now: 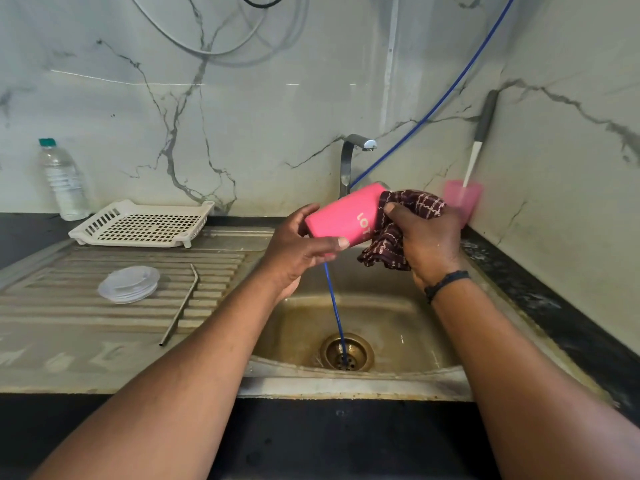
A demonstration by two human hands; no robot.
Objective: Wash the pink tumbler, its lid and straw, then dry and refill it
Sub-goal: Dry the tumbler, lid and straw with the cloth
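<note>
The pink tumbler [344,216] lies tilted on its side above the sink, its base toward the left. My left hand [298,251] grips it round the base end. My right hand [424,237] holds a dark maroon checked cloth [398,233] bunched against the tumbler's mouth end. The clear lid [129,284] lies on the ribbed drainboard at the left. Beside it the bent metal straw [181,304] lies along the ribs.
Steel sink [398,327] with drain [347,351] below my hands; a blue hose [334,303] runs into the drain. Tap [349,161] behind. White drying tray [142,223] and water bottle [64,180] at back left. Pink cup [464,199] holding a brush at right.
</note>
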